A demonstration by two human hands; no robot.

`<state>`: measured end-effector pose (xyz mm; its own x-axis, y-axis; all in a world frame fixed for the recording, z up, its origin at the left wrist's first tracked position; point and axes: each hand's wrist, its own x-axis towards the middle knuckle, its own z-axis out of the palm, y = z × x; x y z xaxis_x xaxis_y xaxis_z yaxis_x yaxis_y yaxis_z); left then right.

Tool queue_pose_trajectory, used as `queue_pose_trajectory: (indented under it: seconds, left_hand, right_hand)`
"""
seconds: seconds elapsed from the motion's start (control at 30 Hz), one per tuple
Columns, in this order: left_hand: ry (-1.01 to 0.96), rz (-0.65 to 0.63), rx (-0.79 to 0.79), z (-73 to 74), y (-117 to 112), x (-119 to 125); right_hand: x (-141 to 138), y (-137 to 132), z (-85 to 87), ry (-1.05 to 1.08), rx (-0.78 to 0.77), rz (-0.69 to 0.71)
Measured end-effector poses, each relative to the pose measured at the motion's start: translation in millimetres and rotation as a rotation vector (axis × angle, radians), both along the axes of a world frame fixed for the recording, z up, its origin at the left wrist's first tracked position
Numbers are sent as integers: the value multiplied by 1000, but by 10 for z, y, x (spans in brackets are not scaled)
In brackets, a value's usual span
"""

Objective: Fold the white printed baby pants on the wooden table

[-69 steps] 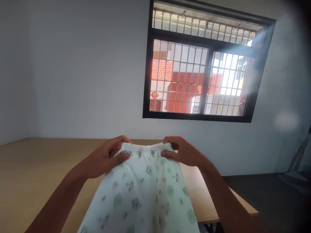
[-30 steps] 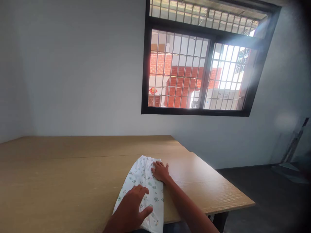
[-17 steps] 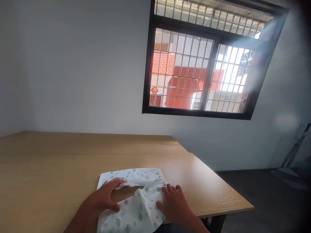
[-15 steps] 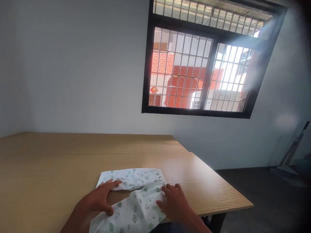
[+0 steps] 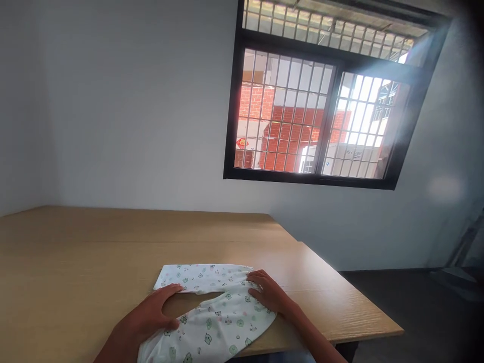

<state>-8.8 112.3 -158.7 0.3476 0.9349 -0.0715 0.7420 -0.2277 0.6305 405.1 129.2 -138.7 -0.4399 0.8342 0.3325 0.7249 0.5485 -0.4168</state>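
A pair of white cotton trousers point(image 5: 215, 322) with a small green and pink print lies on the wooden table point(image 5: 75, 252), folded lengthwise. One leg runs left along the far side and the other slants towards me, with bare wood showing in the gap between them. My left hand point(image 5: 151, 310) rests flat on the near leg at the gap's left end. My right hand point(image 5: 266, 291) lies on the cloth at the right, where the two legs join. Neither hand visibly grips the cloth.
The table's wooden top stretches far to the left and behind the trousers, with a seam across it. Its right edge drops to a dark floor point(image 5: 416, 312). A barred window point(image 5: 287, 116) is set in the white wall beyond.
The trousers went from held up in both hands to lying on the table. The near leg has swung right, widening the gap, and my right hand has moved up and right.
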Motion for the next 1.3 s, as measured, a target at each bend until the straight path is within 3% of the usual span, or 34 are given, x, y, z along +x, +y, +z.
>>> queue_pose_trajectory:
  seconds: [0.1,0.33,0.43,0.5,0.6,0.73,0.8,0.87,0.97,1.07,1.17,1.3]
  left_hand:
    - [29,-1,91,-41,-72,31]
    - [41,18,415,-257,-517,291]
    - [-10,8,439,-337,-570,292]
    - [-74,-18,399,-304,-590,251]
    - [-192,14,351,-68,-650,159]
    - [-286,31,383,523,-661,-7]
    - [-253,17,377,809,-530,-88]
    - [-139,11,352,976,-303,-135]
    - [9,-4,306,917,60,-117]
    - [84,2,274,585,225,-19]
    - [149,52,283,229,141,180]
    - [186,-40,251,17,-94,715]
  right_hand:
    - [1,6,12,25,-3,1]
    - [72,-110,11,111,-13,-15]
    - [89,-218,69,133,-26,-36]
    - [81,-291,156,150,-26,-41]
    - [47,-415,405,195,-10,-41]
    - [-16,-551,974,369,-2,-43]
    - [-35,-516,1238,395,-44,-18]
    - [-35,-386,1356,294,-100,-1]
    - [1,-134,1157,94,-168,-39]
    - [26,-25,700,-25,-170,-165]
    - [-43,-115,359,-93,-34,-309]
    - [-389,-290,299,-143,77,-279]
